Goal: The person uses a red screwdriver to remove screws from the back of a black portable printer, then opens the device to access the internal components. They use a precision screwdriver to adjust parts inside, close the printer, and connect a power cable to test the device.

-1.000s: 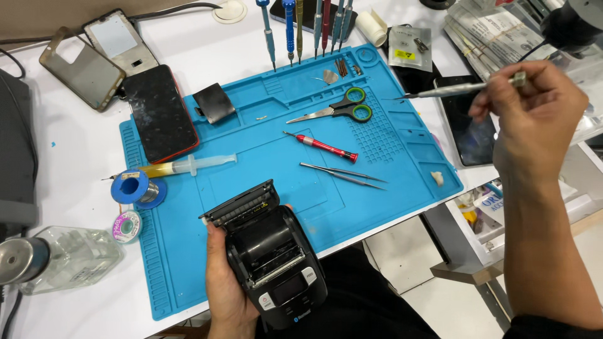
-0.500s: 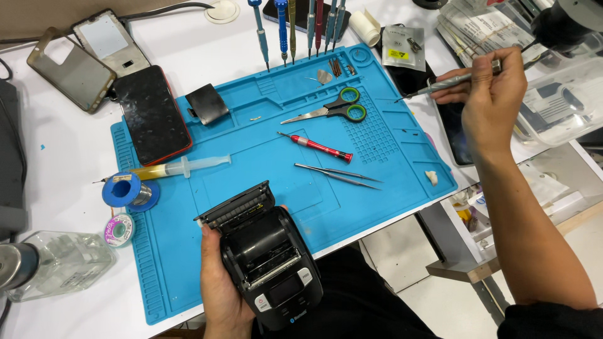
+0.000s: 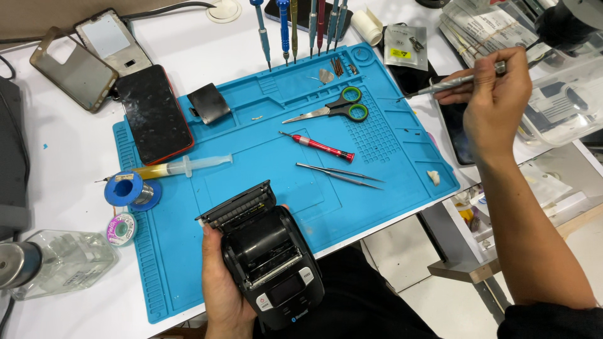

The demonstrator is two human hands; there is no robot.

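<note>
Since the earlier frames my right hand [image 3: 496,103] has drifted further out over the right edge of the mat [image 3: 251,169], and the screwdriver [image 3: 452,83] in it now lies nearly level, its tip pointing left toward the scissors [image 3: 333,110]. The view has also slid, so the printer [image 3: 267,257] sits more centrally at the bottom. From that I judge the tool is in hand but not yet brought to the printer: the two are well apart.

My right hand is closed around the screwdriver's rear end, fingers curled and pinching the silver shaft, with nothing else in its grasp. My left hand [image 3: 220,282] is wrapped under and around the left side of the black printer, fingers closed on its body, thumb at the near edge of the open lid. The printer is held at the near edge of the mat, cover flipped up, roll bay exposed and facing me.

Near it on the mat lie tweezers [image 3: 339,174] and a red screwdriver [image 3: 317,146], both untouched. To the left sit a syringe [image 3: 182,167], a blue solder spool [image 3: 129,190] and a dark phone [image 3: 154,114]. A row of screwdrivers [image 3: 298,28] stands along the far edge.
</note>
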